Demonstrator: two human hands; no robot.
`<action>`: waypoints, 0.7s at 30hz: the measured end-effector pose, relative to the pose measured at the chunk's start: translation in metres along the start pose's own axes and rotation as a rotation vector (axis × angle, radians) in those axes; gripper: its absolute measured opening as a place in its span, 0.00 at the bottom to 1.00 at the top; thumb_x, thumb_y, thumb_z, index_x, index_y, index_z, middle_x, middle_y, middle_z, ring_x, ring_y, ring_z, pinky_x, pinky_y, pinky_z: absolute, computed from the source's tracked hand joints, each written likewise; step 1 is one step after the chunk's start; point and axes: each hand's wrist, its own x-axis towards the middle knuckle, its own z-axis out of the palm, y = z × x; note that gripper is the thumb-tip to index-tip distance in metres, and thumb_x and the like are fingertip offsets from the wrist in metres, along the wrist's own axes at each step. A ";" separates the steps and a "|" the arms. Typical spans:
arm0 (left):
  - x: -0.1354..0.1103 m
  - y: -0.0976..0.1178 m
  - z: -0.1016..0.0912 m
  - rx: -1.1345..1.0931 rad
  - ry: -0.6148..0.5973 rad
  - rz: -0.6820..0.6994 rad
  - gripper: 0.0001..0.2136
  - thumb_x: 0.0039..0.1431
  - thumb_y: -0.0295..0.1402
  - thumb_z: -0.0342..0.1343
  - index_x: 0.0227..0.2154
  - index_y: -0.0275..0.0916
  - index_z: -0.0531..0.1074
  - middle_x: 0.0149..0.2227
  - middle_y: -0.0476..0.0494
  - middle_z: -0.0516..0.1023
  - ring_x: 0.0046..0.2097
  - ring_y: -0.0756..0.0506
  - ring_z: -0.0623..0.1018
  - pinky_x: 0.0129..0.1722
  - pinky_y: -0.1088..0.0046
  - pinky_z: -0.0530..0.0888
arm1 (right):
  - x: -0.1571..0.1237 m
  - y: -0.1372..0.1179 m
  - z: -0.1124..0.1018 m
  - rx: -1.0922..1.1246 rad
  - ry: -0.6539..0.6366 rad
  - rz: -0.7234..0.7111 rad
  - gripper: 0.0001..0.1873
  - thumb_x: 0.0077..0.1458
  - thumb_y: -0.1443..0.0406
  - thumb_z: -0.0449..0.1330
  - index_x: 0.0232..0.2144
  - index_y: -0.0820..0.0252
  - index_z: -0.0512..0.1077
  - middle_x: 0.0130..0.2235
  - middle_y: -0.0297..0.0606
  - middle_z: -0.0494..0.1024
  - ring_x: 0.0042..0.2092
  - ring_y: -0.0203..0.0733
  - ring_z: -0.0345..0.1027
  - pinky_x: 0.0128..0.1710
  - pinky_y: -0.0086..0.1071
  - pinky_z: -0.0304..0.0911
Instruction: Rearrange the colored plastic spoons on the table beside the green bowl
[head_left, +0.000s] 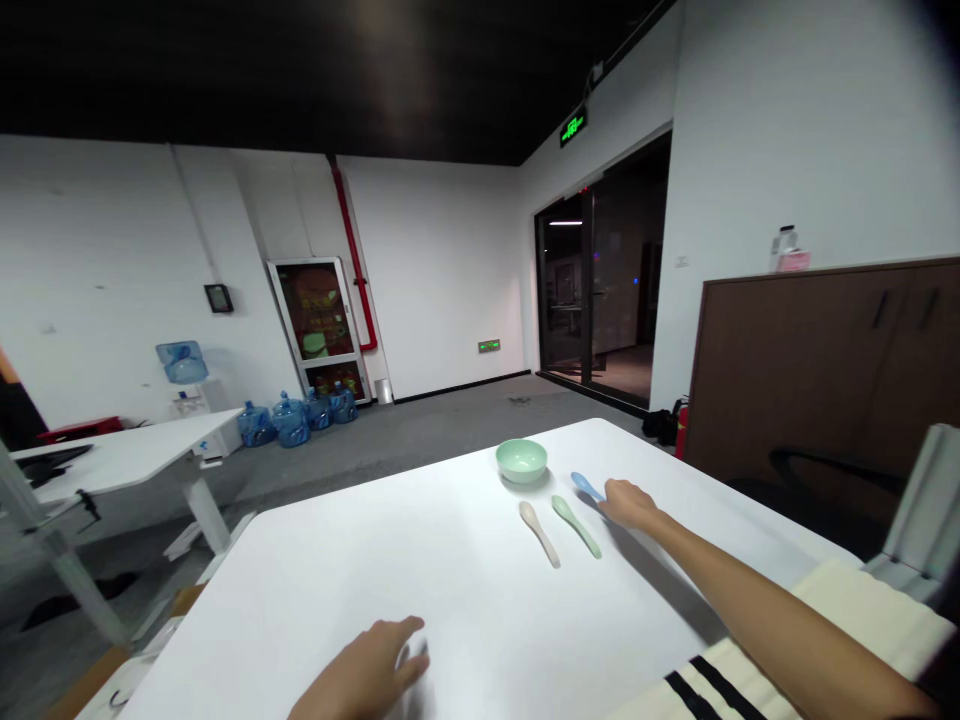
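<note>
My right hand [630,503] is closed on the handle of a blue spoon [586,485], whose bowl end points toward the far left. Left of it lie a green spoon [576,526] and a beige spoon [539,534], side by side on the white table [360,560]. Beyond the spoons stands a light green bowl [522,460], upright; nothing shows inside it. Near the table's front edge, my left hand [367,670] is open, thumb and forefinger apart, with nothing between them.
Blue water bottles [291,420] stand on the floor at the far left, by a water dispenser [184,375]. Another white table [142,450] is to the left. A brown cabinet [810,400] and a dark chair [795,495] are at the right. Glass doors [607,280] are behind.
</note>
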 end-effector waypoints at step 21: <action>-0.003 0.006 -0.004 0.027 -0.016 -0.006 0.28 0.59 0.50 0.45 0.60 0.46 0.63 0.57 0.41 0.71 0.56 0.38 0.72 0.55 0.60 0.66 | 0.007 0.008 0.016 -0.056 -0.075 -0.035 0.18 0.49 0.66 0.58 0.43 0.68 0.73 0.47 0.54 0.75 0.46 0.56 0.71 0.35 0.36 0.61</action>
